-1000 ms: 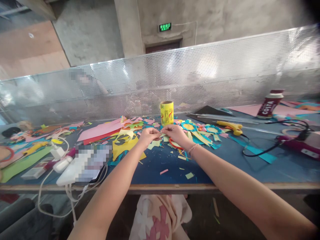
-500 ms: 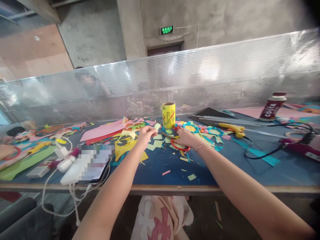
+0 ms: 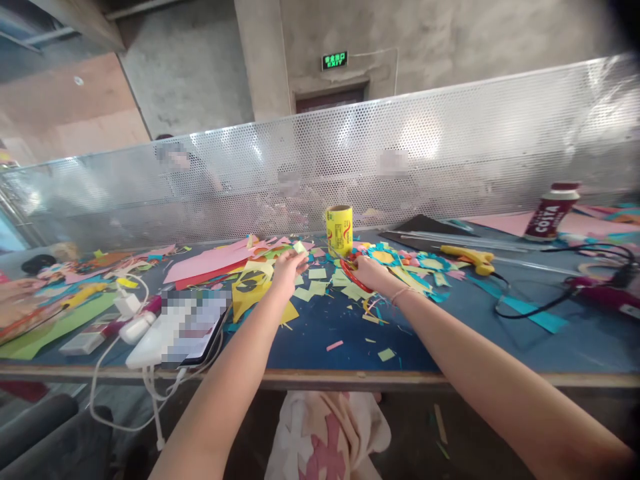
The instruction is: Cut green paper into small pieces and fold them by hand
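Between the fingertips of my left hand [image 3: 287, 271] is a small piece of pale green paper [image 3: 299, 247], held a little above the table. My right hand [image 3: 369, 272] is closed round red-handled scissors [image 3: 349, 268], whose blades point up and left toward the yellow tube [image 3: 340, 230]. The scissors and the paper piece are apart. Several pale green paper squares [image 3: 318, 288] lie scattered below and between my hands. Beside my left wrist is a cut-out yellow sheet [image 3: 250, 297]. Blue and yellow paper flowers [image 3: 383, 257] lie just past my right hand.
At left, a phone [image 3: 200, 330], white chargers [image 3: 136, 327] and cables lie near the table edge. A yellow glue gun [image 3: 470, 259], its black cord and a Costa bottle [image 3: 553, 212] are at right. A perforated metal screen [image 3: 300, 167] stands behind. Another person's hand [image 3: 15, 293] shows far left.
My left hand has turned and drawn slightly left with the paper piece. The scissors have swung away from it, their blades now pointing more upward; my right hand still holds them.
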Available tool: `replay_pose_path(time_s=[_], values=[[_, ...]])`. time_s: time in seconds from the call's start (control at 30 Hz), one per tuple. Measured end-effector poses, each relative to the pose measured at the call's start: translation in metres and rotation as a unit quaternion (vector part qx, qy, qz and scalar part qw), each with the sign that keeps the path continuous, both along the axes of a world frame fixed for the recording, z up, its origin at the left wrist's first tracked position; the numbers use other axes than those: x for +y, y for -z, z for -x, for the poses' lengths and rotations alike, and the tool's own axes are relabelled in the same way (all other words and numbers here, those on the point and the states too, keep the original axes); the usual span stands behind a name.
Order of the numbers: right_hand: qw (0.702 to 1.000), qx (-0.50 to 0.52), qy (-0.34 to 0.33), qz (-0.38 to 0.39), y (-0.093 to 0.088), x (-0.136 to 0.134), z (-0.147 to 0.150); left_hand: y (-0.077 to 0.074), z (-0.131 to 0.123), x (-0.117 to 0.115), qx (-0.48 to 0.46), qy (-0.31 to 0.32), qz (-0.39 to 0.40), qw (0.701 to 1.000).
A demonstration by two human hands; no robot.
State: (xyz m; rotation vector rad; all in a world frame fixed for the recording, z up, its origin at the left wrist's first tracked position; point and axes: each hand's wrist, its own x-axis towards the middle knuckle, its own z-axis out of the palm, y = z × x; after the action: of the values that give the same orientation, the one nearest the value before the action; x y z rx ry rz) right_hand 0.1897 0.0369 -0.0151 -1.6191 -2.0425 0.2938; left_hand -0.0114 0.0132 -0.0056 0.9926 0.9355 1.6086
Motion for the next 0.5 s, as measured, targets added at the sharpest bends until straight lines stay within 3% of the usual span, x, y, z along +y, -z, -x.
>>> replay_pose_path(time_s=[0.07,0.17,0.3,0.5], values=[[0.999,0.038,-0.011,0.005,-0.001,-0.004,0.005,0.0,0.001,0.0,0.002,-0.019,-0.006,1.0],[0.983,0.152,-0.092,0.035,-0.001,-0.01,0.014,0.0,0.002,0.002,0.012,-0.038,-0.016,0.999],[0.955,0.26,-0.127,0.061,0.001,-0.013,0.025,0.0,0.003,0.002,-0.014,-0.024,-0.034,0.999],[0.958,0.251,-0.135,0.019,0.003,-0.016,0.027,0.0,0.003,0.003,-0.045,-0.012,-0.031,0.998]])
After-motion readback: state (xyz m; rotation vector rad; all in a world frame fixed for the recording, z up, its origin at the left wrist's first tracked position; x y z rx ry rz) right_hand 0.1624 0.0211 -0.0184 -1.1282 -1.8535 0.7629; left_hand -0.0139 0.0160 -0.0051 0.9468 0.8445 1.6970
